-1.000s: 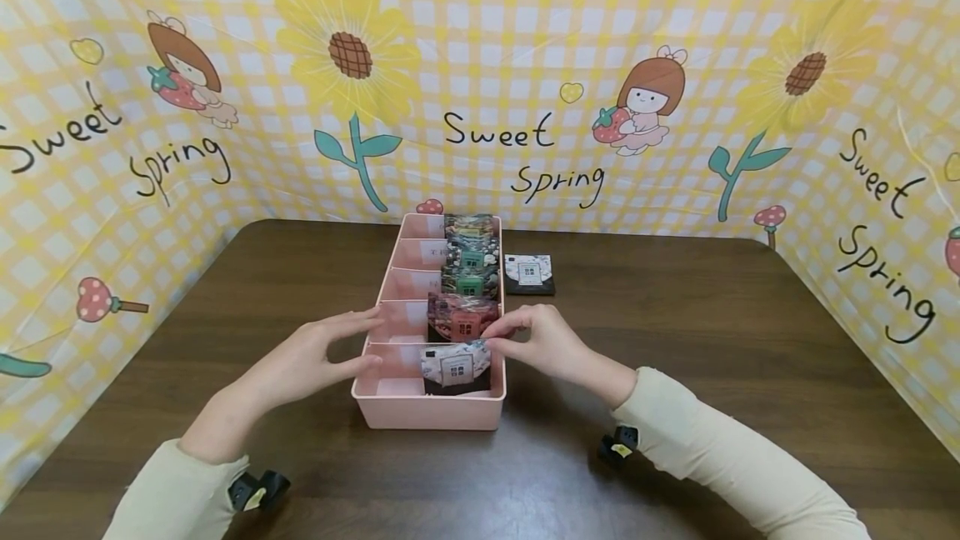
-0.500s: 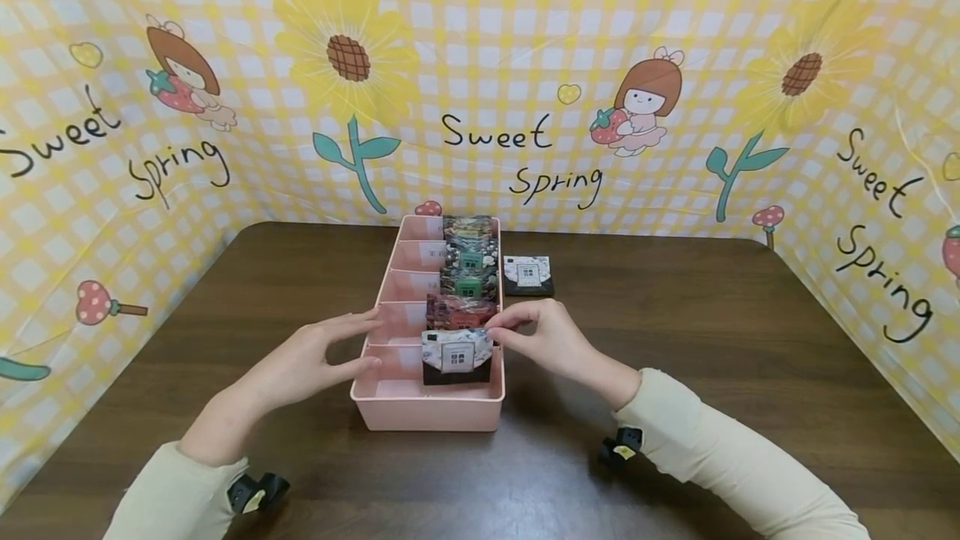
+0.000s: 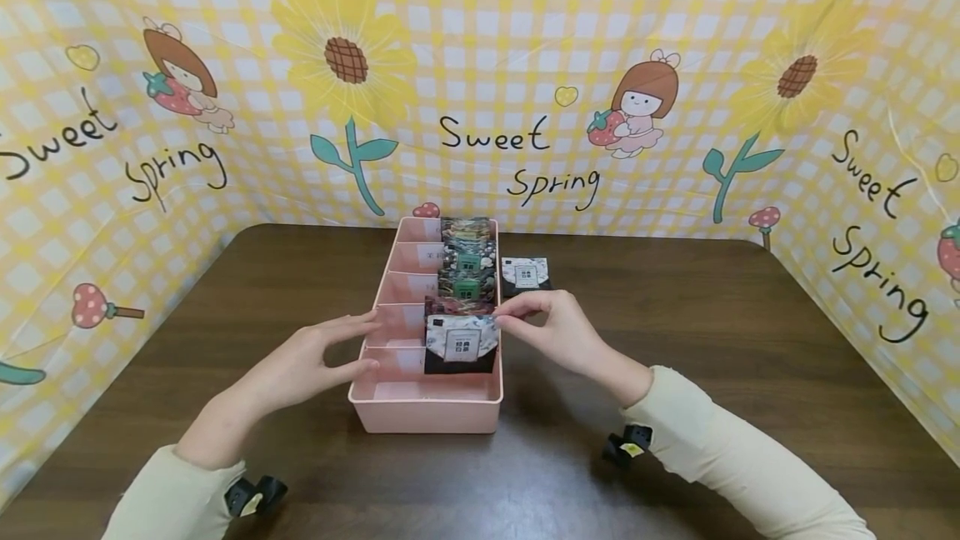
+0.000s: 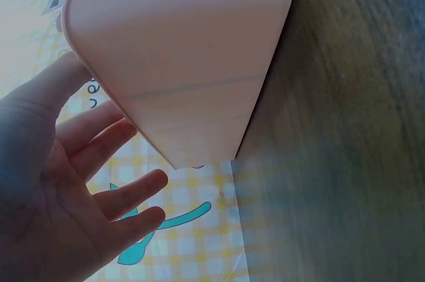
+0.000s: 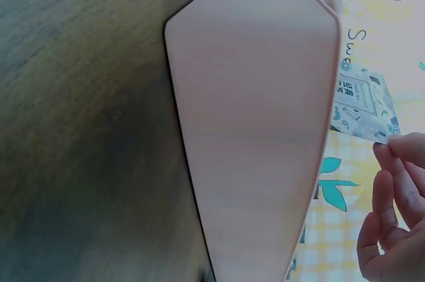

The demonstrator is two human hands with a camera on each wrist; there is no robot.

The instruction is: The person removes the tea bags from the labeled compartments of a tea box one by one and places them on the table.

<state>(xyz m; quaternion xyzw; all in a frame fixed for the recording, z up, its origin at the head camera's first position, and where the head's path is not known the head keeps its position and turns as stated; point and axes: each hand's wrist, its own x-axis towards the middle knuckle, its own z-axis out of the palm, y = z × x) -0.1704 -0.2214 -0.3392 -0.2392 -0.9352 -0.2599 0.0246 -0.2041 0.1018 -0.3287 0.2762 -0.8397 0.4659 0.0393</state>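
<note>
My right hand (image 3: pixel 562 330) pinches the upper right corner of a white and black tea sachet (image 3: pixel 461 344), raised upright above the front compartments of a pink divided box (image 3: pixel 423 417). In the right wrist view that sachet (image 5: pixel 365 104) sticks out past the box rim, thumb and forefinger on its corner. Along the box's left rim lies my left hand (image 3: pixel 300 363), fingers spread; the left wrist view shows its fingertips (image 4: pixel 123 129) touching the rim. Behind the raised sachet, partly hidden, are red sachets (image 3: pixel 442 305). Green sachets (image 3: pixel 467 284) stand in the compartments farther back.
Another white and black sachet (image 3: pixel 525 272) lies on the brown table (image 3: pixel 675 323), right of the box's far half. Paper labels (image 3: pixel 408 357) are fixed on the left of the dividers. A yellow checked cloth (image 3: pixel 465 48) hangs behind and around the table.
My right hand has lifted the white and black sachet up from the front compartment and away, so it now overlaps the red sachets behind. The left hand stays at the rim.
</note>
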